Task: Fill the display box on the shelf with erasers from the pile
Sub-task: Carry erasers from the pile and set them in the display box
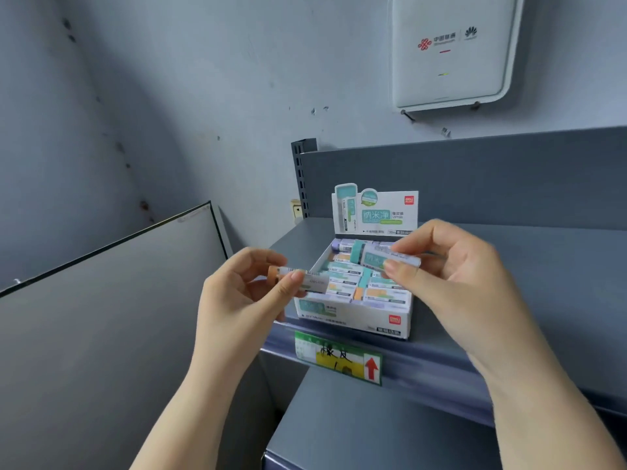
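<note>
While each hand's fingers pinch an eraser, both apparently hover over the display box (353, 313).

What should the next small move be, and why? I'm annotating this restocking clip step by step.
Probably lower the right hand to lay its teal-ended eraser into the display box: it already hovers over the open box, which shows free room near its back left corner. The left hand pinches an orange-ended eraser beside the box, likely next.

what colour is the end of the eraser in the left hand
Orange, on the eraser pinched by the left hand; seen in the head view.
</note>
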Demonstrator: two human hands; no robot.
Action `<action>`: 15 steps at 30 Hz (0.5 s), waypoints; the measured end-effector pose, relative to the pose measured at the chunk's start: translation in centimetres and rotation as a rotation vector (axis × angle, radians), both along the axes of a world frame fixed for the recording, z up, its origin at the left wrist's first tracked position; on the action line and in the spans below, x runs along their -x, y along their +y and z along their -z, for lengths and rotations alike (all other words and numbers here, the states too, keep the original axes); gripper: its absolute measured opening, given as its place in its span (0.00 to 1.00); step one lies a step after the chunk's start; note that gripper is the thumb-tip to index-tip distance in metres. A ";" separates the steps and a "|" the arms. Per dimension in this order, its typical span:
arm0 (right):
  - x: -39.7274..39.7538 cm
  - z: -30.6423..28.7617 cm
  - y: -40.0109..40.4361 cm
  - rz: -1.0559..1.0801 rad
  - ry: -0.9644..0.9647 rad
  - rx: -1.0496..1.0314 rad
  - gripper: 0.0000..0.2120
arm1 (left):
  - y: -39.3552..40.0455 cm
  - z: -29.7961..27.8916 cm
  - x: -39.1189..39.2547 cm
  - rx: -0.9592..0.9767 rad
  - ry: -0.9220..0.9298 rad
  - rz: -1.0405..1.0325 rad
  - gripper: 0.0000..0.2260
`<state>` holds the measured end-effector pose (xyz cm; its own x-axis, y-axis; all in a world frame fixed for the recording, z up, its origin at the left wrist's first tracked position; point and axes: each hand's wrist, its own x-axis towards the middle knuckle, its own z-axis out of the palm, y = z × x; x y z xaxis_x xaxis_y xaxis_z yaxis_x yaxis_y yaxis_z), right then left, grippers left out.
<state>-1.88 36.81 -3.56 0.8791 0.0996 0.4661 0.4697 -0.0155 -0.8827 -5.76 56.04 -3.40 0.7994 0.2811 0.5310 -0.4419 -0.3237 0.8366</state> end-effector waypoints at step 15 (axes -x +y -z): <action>-1.9 -1.0 1.7 0.213 0.035 0.217 0.06 | 1.7 0.5 -7.4 -0.175 0.063 0.165 0.11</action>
